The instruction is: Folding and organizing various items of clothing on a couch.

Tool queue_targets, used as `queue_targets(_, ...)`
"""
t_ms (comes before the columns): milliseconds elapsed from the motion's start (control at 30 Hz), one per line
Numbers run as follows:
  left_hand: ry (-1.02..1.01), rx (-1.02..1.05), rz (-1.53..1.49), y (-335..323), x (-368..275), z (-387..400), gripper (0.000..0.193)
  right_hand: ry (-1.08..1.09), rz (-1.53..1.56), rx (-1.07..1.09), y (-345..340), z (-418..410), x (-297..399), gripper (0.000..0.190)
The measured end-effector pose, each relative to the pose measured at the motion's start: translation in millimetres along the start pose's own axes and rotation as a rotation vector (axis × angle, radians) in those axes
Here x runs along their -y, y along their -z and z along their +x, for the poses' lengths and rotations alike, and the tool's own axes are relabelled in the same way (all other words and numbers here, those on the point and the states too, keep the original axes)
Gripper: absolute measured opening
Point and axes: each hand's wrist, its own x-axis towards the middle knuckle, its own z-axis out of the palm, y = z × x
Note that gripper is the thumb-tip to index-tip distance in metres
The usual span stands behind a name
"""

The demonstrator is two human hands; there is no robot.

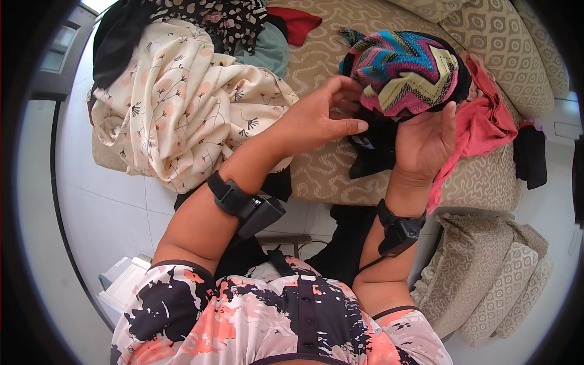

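A bundled cloth with a multicoloured zigzag pattern and black edges [406,73] is raised in front of me, over the right part of the patterned seat. My right hand [424,141] is turned palm up under its lower edge and supports it; the fingers are hidden behind the cloth, the thumb stands apart. At the cloth's left side is my left hand [335,107], fingers curled and thumb apart, with nothing visibly pinched between them. Whether its fingertips touch the cloth is unclear. Black fabric [372,146] hangs or lies just below, between the hands.
Cream floral fabric [182,105] is heaped on the seat [319,178] at left, with dark and green clothes [267,50] behind. A coral-pink garment [486,123] drapes over the right side. Cushions [497,50] line the back; more cushions [483,269] rest at lower right.
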Motion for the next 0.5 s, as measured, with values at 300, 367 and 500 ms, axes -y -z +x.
queue_targets(300, -0.227, -0.460, 0.061, -14, -4, 4, 0.080, -0.013, -0.270, 0.013, -15, -10, -4, 0.053)
queue_targets(367, -0.238, -0.241, -0.036, -11, -7, 5, 0.075, -0.061, -0.300, -0.014, -21, -15, -6, 0.053)
queue_targets(500, -0.064, 0.010, -0.156, -4, -13, -1, 0.047, -0.090, -0.213, -0.030, -25, -23, -2, 0.040)
